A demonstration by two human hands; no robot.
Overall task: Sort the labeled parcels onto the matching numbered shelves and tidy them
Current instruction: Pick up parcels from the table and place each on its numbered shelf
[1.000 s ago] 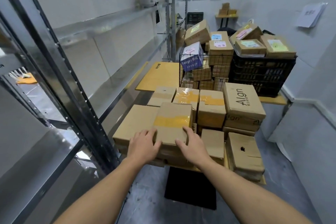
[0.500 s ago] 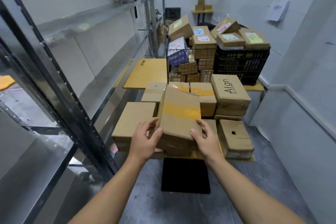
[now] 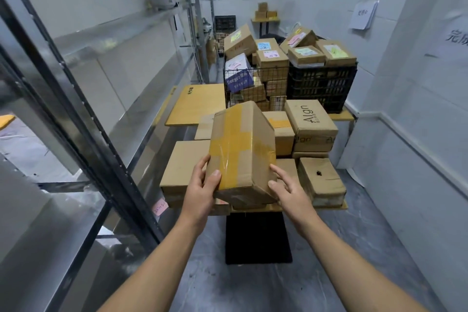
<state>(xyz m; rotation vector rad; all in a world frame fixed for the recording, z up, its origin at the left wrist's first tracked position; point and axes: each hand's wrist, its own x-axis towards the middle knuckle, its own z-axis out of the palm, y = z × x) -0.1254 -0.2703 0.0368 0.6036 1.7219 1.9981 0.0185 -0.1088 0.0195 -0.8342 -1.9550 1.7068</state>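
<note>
A brown cardboard parcel (image 3: 241, 149) crossed with yellow tape is lifted off the stack and tilted up toward me. My left hand (image 3: 201, 189) grips its lower left corner, thumb on the taped face. My right hand (image 3: 288, 191) holds the lower right edge, fingers wrapped under it. No label shows on the faces turned to me. Below lies a pile of plain parcels, among them a flat box (image 3: 183, 164) at left and an "Aign" printed box (image 3: 311, 121) at right.
Empty metal shelving (image 3: 121, 40) runs along the left, its dark upright post (image 3: 83, 129) close by. A wire basket (image 3: 253, 83) and a black crate (image 3: 323, 85) behind the pile hold labelled parcels. A black stand (image 3: 258, 238) is on the floor below. A pink note (image 3: 160, 206) sticks at the pile's left corner.
Both hands took hold of the taped parcel lying on the pile, raised it and tipped its far end up. My view swung slightly to the right.
</note>
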